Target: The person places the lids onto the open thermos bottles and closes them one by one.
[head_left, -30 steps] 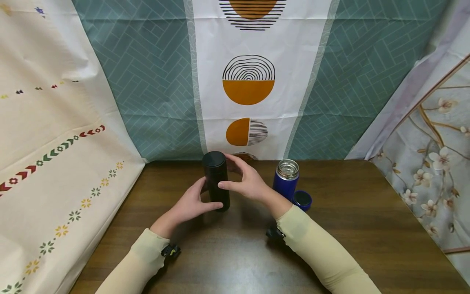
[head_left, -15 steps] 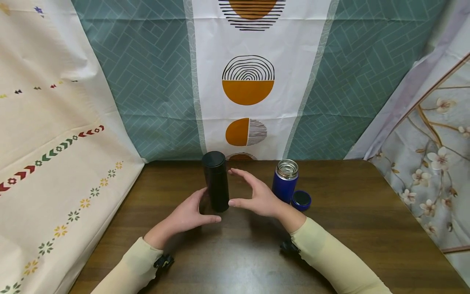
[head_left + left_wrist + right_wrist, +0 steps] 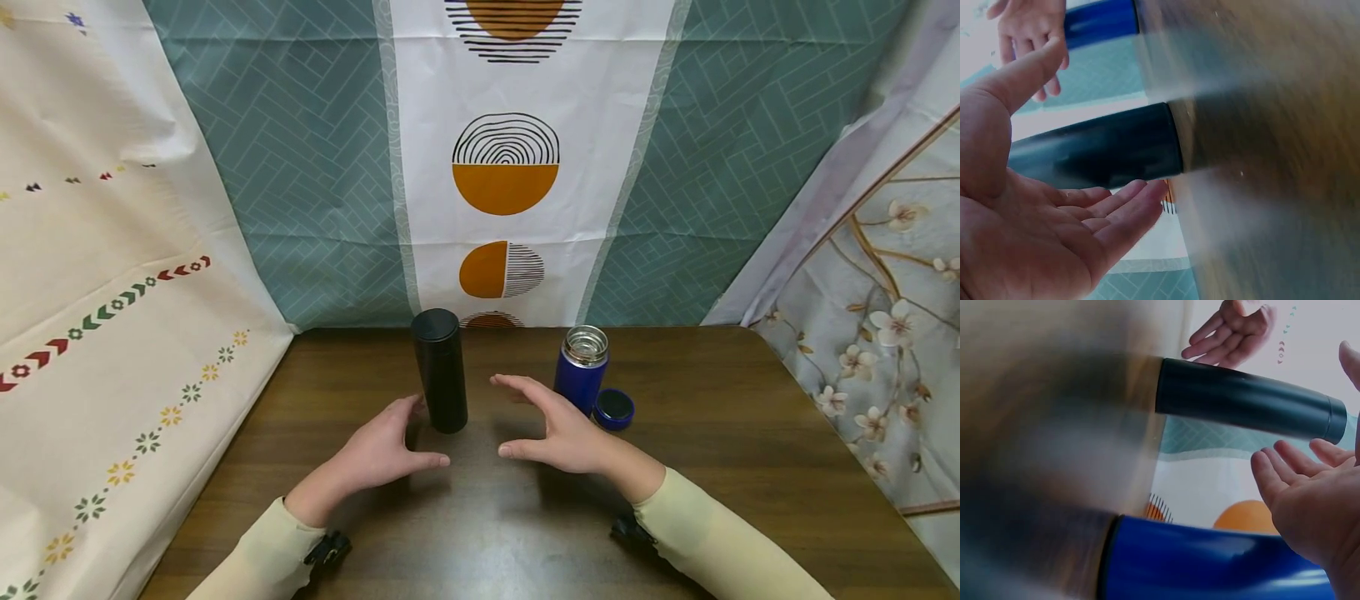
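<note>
A black thermos flask (image 3: 441,375) with its lid on stands upright on the wooden table, left of centre. My left hand (image 3: 380,446) is at its left side, fingers relaxed and thumb spread, holding nothing; in the left wrist view its fingertips overlap the edge of the flask. My right hand (image 3: 558,429) hovers to the right of the flask with loosely bent fingers and a gap between them and it. Behind that hand stands a blue thermos flask (image 3: 579,385), its steel mouth uncovered. The blue flask's round cap (image 3: 614,408) lies beside it on the right.
The brown wooden table (image 3: 720,433) ends at a teal and white curtain (image 3: 502,275) along the back. A cream embroidered cloth (image 3: 150,375) hangs on the left, and a floral cloth (image 3: 862,375) on the right.
My right hand has let go of the black flask and drawn back to the right and nearer. My left hand has loosened and slid slightly down and left. The black flask stays standing.
</note>
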`<move>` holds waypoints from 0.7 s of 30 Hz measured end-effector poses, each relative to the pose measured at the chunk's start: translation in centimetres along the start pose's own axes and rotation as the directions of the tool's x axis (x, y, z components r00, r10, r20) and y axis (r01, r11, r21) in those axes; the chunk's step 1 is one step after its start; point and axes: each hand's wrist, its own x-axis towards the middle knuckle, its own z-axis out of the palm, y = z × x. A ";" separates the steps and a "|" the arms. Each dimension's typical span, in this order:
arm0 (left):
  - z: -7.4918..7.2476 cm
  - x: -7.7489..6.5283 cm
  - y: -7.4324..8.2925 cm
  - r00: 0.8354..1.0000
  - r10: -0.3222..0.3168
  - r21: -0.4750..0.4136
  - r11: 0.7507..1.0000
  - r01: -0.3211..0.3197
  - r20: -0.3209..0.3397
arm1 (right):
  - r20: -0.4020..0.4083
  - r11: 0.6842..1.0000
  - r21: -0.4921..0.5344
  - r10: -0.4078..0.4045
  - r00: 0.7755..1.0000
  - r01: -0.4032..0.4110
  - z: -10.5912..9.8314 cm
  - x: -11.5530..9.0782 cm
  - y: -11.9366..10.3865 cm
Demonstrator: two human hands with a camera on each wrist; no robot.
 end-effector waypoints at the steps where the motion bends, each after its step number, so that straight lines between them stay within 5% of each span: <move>1: 0.0 -0.1 0.2 1.000 -0.005 -0.002 1.000 0.005 -0.001 | 0.004 1.000 -0.003 0.006 1.000 -0.006 -0.1 -0.3 0.1; 7: 0.2 -0.7 1.1 1.000 -0.001 0.001 1.000 0.001 0.000 | 0.025 0.999 -0.034 0.006 1.000 -0.005 -0.9 -2.3 0.3; 21: 1.4 -1.1 2.1 0.986 0.153 -0.122 0.982 -0.145 0.060 | 0.027 0.994 -0.025 -0.108 0.994 0.109 -3.6 -6.2 1.8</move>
